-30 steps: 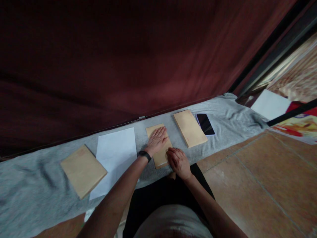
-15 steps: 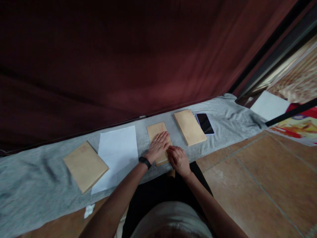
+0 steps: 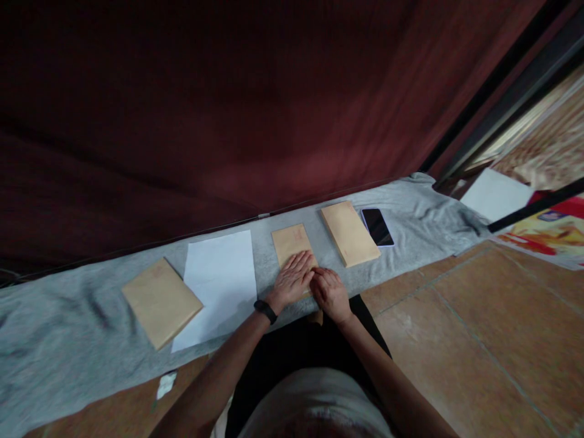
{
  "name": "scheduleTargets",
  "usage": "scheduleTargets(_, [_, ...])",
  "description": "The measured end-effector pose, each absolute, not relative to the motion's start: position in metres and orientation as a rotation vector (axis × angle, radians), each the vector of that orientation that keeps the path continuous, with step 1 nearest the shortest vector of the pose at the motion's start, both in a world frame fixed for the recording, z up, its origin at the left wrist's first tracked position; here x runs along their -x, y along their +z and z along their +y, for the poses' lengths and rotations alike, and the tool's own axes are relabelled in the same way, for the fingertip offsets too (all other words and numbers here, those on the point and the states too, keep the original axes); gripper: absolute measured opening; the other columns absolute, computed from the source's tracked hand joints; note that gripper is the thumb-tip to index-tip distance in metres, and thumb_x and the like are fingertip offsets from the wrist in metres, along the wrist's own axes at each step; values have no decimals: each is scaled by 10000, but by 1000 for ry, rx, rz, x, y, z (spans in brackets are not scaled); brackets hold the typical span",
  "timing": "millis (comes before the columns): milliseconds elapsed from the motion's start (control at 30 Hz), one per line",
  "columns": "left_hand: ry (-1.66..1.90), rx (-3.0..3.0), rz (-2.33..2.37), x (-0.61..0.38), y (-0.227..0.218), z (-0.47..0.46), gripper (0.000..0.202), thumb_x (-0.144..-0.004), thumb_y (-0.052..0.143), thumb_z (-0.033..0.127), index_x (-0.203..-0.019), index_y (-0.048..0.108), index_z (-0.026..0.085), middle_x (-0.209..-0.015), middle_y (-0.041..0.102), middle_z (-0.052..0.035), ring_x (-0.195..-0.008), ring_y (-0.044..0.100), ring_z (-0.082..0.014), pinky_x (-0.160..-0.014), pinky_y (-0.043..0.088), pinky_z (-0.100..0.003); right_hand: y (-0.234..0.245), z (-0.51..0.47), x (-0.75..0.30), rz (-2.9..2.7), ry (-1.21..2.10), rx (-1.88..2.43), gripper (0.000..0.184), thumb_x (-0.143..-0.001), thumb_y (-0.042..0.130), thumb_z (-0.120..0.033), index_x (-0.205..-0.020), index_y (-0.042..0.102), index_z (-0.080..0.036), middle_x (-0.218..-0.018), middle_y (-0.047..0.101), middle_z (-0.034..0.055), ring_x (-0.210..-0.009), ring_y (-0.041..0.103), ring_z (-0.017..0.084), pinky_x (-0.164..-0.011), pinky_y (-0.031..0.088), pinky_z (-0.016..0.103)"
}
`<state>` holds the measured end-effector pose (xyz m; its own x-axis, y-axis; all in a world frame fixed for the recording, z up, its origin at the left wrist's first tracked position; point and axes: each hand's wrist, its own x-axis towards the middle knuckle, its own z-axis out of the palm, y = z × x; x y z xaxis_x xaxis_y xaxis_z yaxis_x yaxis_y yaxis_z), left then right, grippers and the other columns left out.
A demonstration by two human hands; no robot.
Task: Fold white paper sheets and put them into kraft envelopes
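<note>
A brown paper envelope [image 3: 291, 238] with faint red print lies on the grey cloth in front of me. My left hand [image 3: 293, 278], a black band at its wrist, rests flat on the lower half of that envelope, fingers stretched out. Beside it, my right hand [image 3: 331, 295] has its fingers curled together at the envelope's lower right edge, the fingertips touching or nearly touching my left fingers. The grip under those right fingers is partly hidden. Both hands cover much of the envelope's near end.
To the right are a stack of brown envelopes [image 3: 350, 234] and a phone [image 3: 377, 227]. Leftward lie white paper [image 3: 221, 283] and more brown envelopes [image 3: 162, 302] overlapping it. The grey cloth [image 3: 68, 328] covers a narrow surface against a dark red curtain [image 3: 255, 121].
My left hand has slid a little toward me along the envelope, uncovering more of its upper part. My right hand stays almost in place at the edge.
</note>
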<state>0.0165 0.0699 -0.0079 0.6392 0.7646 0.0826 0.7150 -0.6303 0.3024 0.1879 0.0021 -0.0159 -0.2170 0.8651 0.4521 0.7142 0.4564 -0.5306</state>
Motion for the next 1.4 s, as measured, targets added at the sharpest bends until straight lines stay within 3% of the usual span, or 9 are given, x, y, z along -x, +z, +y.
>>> scheduleTargets(367, [372,-2656,1148,-7,-3,29,612,-1041,333,461,-1558,304,136,-1612,345,-139,-1514,279,-226,-1252,220,-444,-14,1,-190,-2006,328,1290,357,-967,534,-285,-1314,585,-216,-1333,630,122,-1263,566,276,-1117,427,512])
scheduleTargets(633, [351,-2672,1151,0,1,12,641,-1029,368,473,-1566,274,136,-1609,350,-147,-1511,286,-235,-1245,247,-447,-12,0,-189,-1994,316,1315,287,-999,484,-231,-1252,619,-222,-1257,674,103,-1205,602,246,-1093,449,483])
scheduleTargets(900, [268,-2689,1080,8,11,-3,648,-1026,378,484,-1552,299,114,-1619,327,-153,-1523,253,-239,-1251,233,-432,-13,-10,-197,-2100,292,1326,382,-1016,459,-228,-1382,562,-198,-1390,621,103,-1313,552,237,-1148,400,475])
scheduleTargets(1133, [231,-2640,1070,16,11,12,578,-1052,303,465,-1551,322,174,-1612,361,-110,-1503,306,-197,-1228,297,-409,-14,-23,-205,-2222,226,1347,447,-1022,444,-232,-1465,503,-226,-1477,555,71,-1371,513,221,-1186,350,462])
scheduleTargets(1400, [197,-2630,1289,4,-3,65,640,-1051,217,501,-1581,244,142,-1649,270,-121,-1535,216,-213,-1249,222,-427,-15,-25,-204,-2207,204,1366,439,-1038,423,-244,-1470,498,-242,-1479,552,51,-1367,518,220,-1185,338,463])
